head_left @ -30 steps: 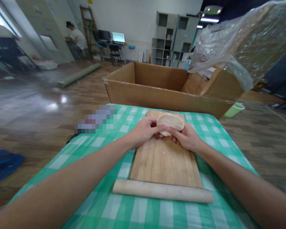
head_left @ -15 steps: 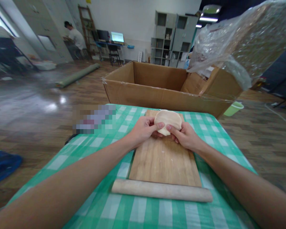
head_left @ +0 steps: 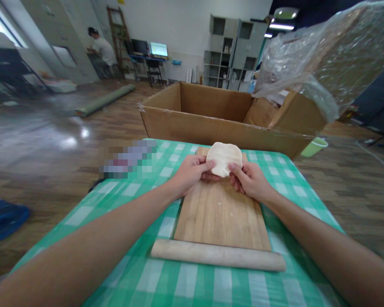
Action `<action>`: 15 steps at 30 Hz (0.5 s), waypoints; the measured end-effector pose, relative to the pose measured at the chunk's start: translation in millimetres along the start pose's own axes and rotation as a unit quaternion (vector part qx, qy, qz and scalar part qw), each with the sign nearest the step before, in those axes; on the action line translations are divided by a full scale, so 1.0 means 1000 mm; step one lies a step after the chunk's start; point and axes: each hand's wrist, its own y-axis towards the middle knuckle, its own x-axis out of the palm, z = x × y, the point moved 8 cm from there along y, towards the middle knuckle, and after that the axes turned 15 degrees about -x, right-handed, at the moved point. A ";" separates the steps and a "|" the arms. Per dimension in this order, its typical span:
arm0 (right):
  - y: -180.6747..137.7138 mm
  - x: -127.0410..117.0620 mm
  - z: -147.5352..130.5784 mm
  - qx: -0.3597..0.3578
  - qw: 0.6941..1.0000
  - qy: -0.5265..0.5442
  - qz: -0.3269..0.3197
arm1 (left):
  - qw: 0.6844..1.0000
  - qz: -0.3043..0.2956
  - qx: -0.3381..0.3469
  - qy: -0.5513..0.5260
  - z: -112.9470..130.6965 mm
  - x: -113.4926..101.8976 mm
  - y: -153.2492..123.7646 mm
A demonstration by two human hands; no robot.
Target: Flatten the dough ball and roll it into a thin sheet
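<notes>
A pale, flat, roughly round piece of dough [head_left: 224,157] is held up over the far end of a wooden board [head_left: 222,217]. My left hand [head_left: 193,171] pinches its lower left edge, thumb on top and fingers beneath. At the lower right edge, my right hand [head_left: 248,179] grips it between thumb and curled fingers. The fingertips under the dough are partly hidden. Across the near end of the board lies a wooden rolling pin [head_left: 217,255]. A few small whitish bits dot the board.
A green-and-white checked cloth [head_left: 121,238] covers the table. Beyond its far edge stands a big open cardboard box [head_left: 224,125] with plastic wrap [head_left: 307,68]. A light green bin [head_left: 314,147] is on the floor at right. A person [head_left: 102,49] sits far off at left.
The dough has tilted up and risen slightly, showing more of its face. My right thumb has shifted a little to the right along its lower edge.
</notes>
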 end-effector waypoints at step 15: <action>-0.003 0.000 0.005 0.035 0.998 0.056 0.015 | 0.998 0.040 -0.014 -0.046 0.005 -0.005 -0.001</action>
